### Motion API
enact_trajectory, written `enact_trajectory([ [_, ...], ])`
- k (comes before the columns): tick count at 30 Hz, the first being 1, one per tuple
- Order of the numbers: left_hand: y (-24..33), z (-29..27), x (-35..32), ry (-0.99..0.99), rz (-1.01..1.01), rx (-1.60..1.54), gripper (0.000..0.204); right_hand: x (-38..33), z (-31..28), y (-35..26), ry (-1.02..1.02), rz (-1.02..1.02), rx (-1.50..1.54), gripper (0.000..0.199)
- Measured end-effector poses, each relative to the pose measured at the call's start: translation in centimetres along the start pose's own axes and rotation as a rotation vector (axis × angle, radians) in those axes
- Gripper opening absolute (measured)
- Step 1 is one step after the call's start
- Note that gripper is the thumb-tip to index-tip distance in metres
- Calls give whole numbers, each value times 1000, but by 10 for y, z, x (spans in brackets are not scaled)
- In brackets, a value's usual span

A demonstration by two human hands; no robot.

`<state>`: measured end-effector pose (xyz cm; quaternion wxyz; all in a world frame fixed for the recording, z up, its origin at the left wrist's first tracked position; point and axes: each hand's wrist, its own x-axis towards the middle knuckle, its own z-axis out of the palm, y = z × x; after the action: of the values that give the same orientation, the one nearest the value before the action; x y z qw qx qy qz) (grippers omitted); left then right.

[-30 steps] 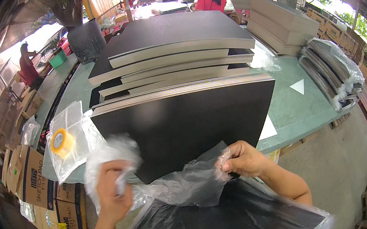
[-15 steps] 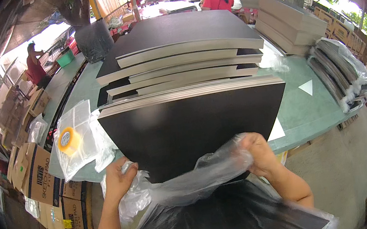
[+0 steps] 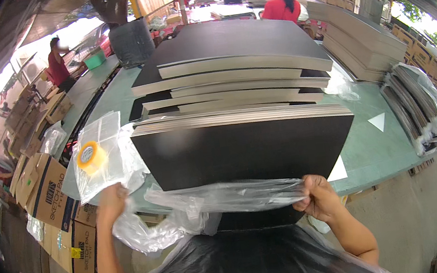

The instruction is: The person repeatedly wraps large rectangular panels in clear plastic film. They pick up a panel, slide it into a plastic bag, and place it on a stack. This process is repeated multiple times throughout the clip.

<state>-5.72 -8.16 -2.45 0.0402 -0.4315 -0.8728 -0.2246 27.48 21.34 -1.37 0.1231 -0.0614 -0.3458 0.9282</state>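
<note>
A stack of black boards (image 3: 247,149) with pale edges leans upright at the table's near edge. Clear plastic bag film (image 3: 237,197) stretches across its lower part. Below, nearest me, a black sheet-like surface (image 3: 233,260) lies under clear plastic. My right hand (image 3: 316,198) is closed on the right end of the stretched film, fingers curled. My left hand (image 3: 111,201) is out to the left, closed and slightly blurred, with crumpled film hanging beside it; its fingertips are partly hidden. Flat clear bags (image 3: 98,137) lie just beyond it, a roll of yellowish tape (image 3: 91,156) on top.
Behind the upright boards, more black boards (image 3: 244,38) are piled on the green table (image 3: 377,144). Plastic-wrapped bundles (image 3: 417,106) sit at the right, grey board stacks (image 3: 360,42) behind. Cardboard boxes (image 3: 50,190) stand left. Several people are farther off, one in red (image 3: 282,8).
My left hand has moved left and up, away from the boards. My right hand is slightly lower, and the film between them is pulled straighter and wider. The whole view has shifted a little.
</note>
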Motion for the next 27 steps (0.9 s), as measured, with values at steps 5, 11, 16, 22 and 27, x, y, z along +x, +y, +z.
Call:
enact_trajectory([
  [5, 150, -58, 23, 93, 384, -330, 34, 20, 5, 22, -22, 148, -414, 18],
  [11, 183, 40, -8, -723, 519, -418, 24, 9, 79, -29, -36, -797, -832, 31],
  [16, 195, 7, 15, -537, 571, -735, 23, 38, 77, -19, -406, -758, -1727, 32],
  [22, 188, -19, 28, -545, 335, -1100, 18, 26, 45, 5, -439, 133, -953, 28],
  [27, 171, -23, 27, -955, 560, -1224, 21, 16, 66, -1, -1134, 73, -966, 32],
])
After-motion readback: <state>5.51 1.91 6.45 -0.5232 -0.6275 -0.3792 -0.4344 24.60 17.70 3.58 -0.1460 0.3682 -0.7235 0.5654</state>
